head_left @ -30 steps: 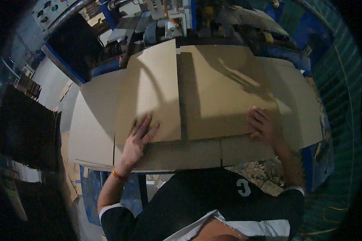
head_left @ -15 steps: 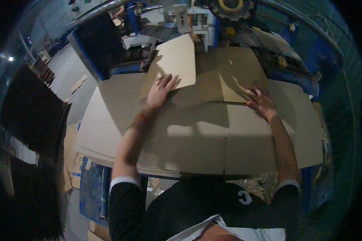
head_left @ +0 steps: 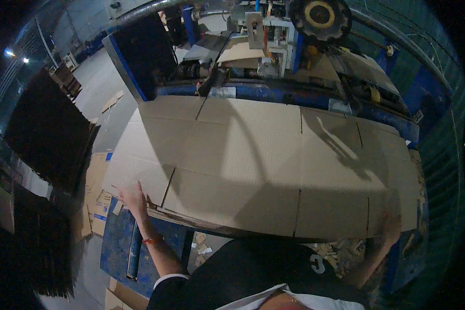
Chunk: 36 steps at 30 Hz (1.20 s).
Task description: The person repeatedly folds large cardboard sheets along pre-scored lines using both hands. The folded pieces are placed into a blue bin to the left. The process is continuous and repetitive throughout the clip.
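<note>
Stacks of dark flattened cardboard (head_left: 41,139) stand at the far left, and loose brown cardboard offcuts (head_left: 95,206) lie on the floor beside them. Next to these, the person's left hand (head_left: 132,195) grips the near-left corner of the big flat sheet of brown corrugated cardboard (head_left: 253,165), fingers closed over its edge, an orange band on the wrist. That sheet lies spread out flat, scored with fold lines and cut with short slots, on top of a thin pile of similar sheets on the blue metal table (head_left: 119,243); it reaches from the left hand across to the right side of the scene. Beyond its far edge stands the blue machine (head_left: 274,88) with a dark toothed wheel (head_left: 320,15) on top. On the right, the person's right hand (head_left: 391,227) sits at the sheet's near-right corner, touching its edge; the light is too dim to tell whether its fingers are closed on it. Both hands are well apart, one at each near corner
</note>
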Motion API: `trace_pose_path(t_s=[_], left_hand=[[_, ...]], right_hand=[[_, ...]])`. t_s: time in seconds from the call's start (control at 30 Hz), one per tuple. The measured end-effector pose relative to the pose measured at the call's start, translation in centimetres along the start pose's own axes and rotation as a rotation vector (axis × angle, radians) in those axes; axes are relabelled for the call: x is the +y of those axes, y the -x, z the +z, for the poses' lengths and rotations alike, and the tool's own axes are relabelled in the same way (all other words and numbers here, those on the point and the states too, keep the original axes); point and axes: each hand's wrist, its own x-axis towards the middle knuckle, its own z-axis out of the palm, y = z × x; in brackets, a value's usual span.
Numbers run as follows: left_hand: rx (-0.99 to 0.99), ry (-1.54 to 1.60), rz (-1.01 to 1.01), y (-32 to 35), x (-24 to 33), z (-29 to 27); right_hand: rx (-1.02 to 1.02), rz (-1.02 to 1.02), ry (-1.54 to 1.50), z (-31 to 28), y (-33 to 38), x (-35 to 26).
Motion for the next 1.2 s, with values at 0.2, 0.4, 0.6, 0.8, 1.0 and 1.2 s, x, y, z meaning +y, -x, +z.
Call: trace_pose_path(t_s=[0.2, 0.4, 0.6, 0.8, 1.0, 1.2], left_hand=[[-0.067, 0.024, 0.066, 0.1, 1.2, -0.7], [-0.264, 0.562, -0.019, -2.2, 3.2, -1.7], [-0.128, -0.284, 0.08, 0.2, 1.6, 1.2], [-0.001, 0.214, 0.082, -1.3, 0.7, 0.6], [0.186, 1.094, -0.065, -3.9, -0.7, -0.8], [-0.421, 1.465, -0.463, -3.4, 1.1, -3.2]], right_hand=[[0.052, 0.285, -0.41, 6.8, -0.1, 2.7], [0.129, 0.521, -0.039, 8.1, 0.9, 3.4], [0.217, 0.524, -0.778, 10.9, 0.0, 5.5], [0.448, 0.607, -0.651, 9.6, -5.1, 4.1], [0.49, 0.332, -1.795, 1.6, -10.1, 5.1], [0.456, 0.136, -1.637, -9.8, -1.9, -0.2]])
